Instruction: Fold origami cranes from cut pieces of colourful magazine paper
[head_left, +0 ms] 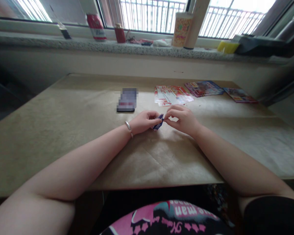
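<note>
Over the middle of the table, my left hand (pixel 147 121) is closed around a small folded piece of dark blue printed paper (pixel 157 124), held between thumb and fingers. A silvery bangle sits on that wrist. My right hand (pixel 182 120) pinches the paper's upper right edge with thumb and index finger. What print the paper bears is too small to read. Just beyond the hands lie several red and white printed sheets (pixel 170 97), fanned over one another. A phone-like dark slab (pixel 127 100), blurred by pixelation, rests up and to the left of my left hand.
A stack of colourful printed sheets (pixel 203 88) and another stack (pixel 240 95) lie at the table's back right. On the stone windowsill (pixel 75 42) stand a red can (pixel 96 27), a red lighter-like object (pixel 120 33), a patterned cup (pixel 182 30) and a yellow item (pixel 227 47).
</note>
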### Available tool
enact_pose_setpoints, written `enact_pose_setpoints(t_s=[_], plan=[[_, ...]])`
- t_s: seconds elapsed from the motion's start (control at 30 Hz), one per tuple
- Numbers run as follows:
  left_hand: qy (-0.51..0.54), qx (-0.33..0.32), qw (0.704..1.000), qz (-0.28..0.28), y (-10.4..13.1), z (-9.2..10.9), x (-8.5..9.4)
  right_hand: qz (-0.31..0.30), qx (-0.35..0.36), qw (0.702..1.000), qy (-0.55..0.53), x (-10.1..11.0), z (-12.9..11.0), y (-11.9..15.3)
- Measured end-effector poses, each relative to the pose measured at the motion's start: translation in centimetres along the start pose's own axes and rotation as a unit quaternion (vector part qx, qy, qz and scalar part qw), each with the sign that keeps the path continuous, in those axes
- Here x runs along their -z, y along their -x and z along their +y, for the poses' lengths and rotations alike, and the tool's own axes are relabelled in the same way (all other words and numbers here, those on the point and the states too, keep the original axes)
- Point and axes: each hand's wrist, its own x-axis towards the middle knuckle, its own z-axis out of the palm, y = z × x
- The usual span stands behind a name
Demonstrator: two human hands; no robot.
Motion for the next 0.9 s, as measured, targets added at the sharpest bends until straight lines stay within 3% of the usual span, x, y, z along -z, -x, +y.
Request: enact_pose_setpoints(t_s=[0.33,0.6,0.9], plan=[[0.01,-0.014,0.998,0.054,0.0,0.2,-0.3,0.025,-0.095,0.993,-0.066,-0.9,0.0,0.2],[0.035,-0.022,0.996,0.083,-0.2,0.2,-0.5,0.055,-0.108,0.991,-0.05,-1.5,-0.2,0.1],[0.011,-0.024,0.994,0.11,-0.1,0.2,-0.7,0.045,-0.113,0.992,-0.034,-1.6,-0.2,0.2]])
